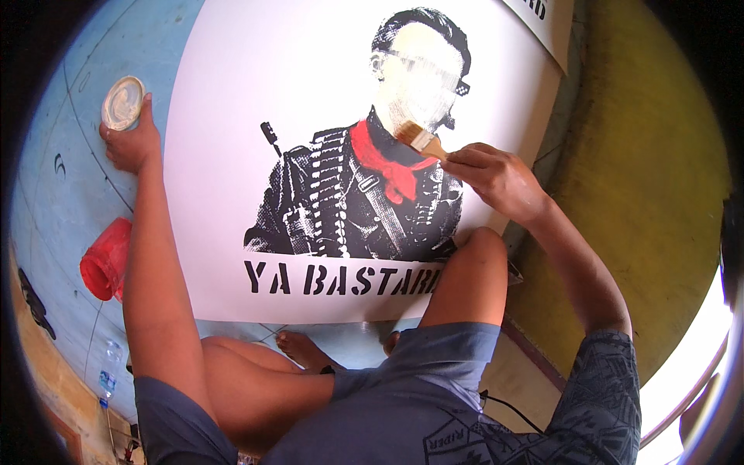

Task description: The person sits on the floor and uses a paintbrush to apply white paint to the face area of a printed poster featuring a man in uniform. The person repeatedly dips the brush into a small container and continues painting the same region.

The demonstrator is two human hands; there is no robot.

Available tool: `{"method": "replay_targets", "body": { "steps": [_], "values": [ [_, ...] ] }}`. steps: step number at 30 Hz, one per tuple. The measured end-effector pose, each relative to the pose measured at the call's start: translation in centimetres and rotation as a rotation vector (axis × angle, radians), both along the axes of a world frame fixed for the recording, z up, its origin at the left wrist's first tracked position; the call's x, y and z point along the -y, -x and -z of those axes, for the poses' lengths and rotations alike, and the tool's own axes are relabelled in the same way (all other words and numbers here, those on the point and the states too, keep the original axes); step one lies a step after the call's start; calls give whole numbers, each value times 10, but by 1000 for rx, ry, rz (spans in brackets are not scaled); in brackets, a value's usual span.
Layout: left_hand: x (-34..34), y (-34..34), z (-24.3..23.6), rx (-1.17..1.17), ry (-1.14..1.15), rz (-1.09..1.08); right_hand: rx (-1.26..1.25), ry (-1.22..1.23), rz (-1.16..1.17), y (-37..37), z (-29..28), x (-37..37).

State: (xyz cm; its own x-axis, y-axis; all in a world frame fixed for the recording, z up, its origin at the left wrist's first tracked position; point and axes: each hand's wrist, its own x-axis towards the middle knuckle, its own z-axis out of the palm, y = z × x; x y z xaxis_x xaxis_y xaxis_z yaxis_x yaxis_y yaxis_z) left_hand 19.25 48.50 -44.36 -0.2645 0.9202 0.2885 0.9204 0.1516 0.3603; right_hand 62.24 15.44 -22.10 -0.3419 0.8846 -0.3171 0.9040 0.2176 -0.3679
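A large white poster (221, 178) lies in front of me, printed in black with a half-length figure in a bandolier and a red-painted neckerchief (380, 167). Pale cream paint covers the figure's face area in streaks. My right hand (496, 177) grips a flat paintbrush (425, 142) by its wooden handle. Its brown bristles touch the poster at the lower edge of the cream area, just above the neckerchief. Off the poster's left edge, my left hand (133, 143) holds a small round paint container (124, 103) with cream paint showing inside.
On the blue tiled floor (77, 170), a red container (107, 260) lies near my left forearm. A clear plastic bottle (110, 368) is at lower left. Another printed sheet (554, 31) overlaps the poster's top right corner. A yellow-green surface (647, 194) runs along the right. My bent knee covers part of the lettering.
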Motion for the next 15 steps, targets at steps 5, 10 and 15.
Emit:
{"method": "replay_targets", "body": {
  "steps": [5,10,15],
  "values": [
    [0,2,2,-17,-10,9,-43,-60,122,-5,-10,-13],
    [-1,0,1,12,14,12,-36,-100,149,-2,11,-20],
    [-4,6,4,19,13,40,21,-2,74,-22,5,11]
  ]
}}
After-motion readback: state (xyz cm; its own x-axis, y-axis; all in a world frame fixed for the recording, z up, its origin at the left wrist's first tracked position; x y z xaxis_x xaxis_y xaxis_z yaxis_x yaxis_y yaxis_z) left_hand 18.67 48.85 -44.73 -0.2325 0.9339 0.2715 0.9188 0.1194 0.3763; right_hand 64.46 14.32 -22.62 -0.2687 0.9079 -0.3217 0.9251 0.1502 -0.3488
